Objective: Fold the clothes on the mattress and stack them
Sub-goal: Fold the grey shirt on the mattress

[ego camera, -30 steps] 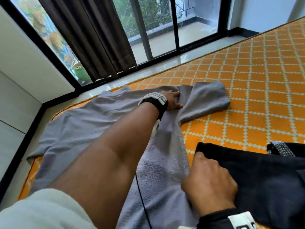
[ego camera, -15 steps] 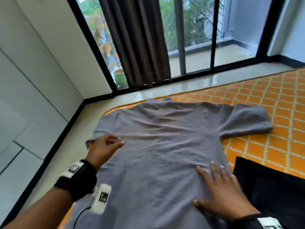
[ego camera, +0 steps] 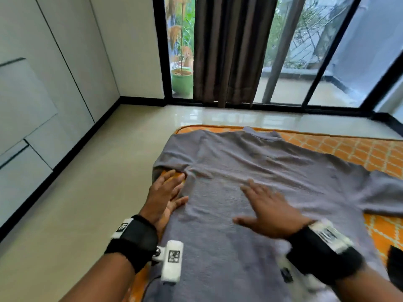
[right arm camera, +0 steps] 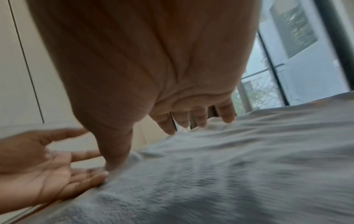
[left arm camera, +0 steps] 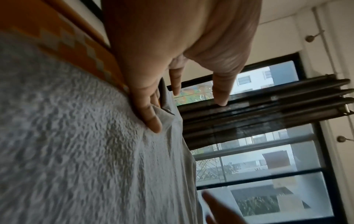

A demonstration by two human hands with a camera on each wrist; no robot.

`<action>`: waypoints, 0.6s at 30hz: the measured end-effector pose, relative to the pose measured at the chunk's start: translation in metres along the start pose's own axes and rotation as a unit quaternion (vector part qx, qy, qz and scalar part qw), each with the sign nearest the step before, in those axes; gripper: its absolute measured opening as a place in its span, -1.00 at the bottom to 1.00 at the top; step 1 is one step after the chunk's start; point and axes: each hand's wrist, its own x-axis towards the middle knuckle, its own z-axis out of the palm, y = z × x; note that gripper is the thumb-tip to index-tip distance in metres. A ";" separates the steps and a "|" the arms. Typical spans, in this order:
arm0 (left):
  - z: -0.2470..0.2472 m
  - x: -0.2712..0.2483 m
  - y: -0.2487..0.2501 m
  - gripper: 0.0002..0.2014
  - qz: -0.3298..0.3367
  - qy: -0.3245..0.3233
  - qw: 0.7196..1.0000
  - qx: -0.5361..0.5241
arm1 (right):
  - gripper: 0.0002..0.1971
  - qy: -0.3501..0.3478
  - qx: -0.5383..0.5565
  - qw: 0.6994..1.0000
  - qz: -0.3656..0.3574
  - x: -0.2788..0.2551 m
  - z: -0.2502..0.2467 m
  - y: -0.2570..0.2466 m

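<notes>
A: How is the left hand (ego camera: 162, 196) held?

B: It is turned on its edge with straight, spread fingers, set against the left side edge of the grey shirt (ego camera: 272, 192); nothing is gripped.

A: And the right hand (ego camera: 269, 211)?

B: It is laid flat, palm down, fingers straight and fanned, on the middle of the shirt's body.

A: Where is the shirt found?

B: It is spread unfolded on the orange patterned mattress (ego camera: 349, 149), collar toward the window (ego camera: 305, 51), one sleeve stretched out to the right. A dark garment (ego camera: 395, 263) is glimpsed at the right edge, on the mattress.
</notes>
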 end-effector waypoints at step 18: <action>0.002 0.075 0.028 -0.56 -0.034 -0.010 0.980 -0.195 | -0.04 -0.002 0.013 0.999 -0.030 0.140 0.048 -0.083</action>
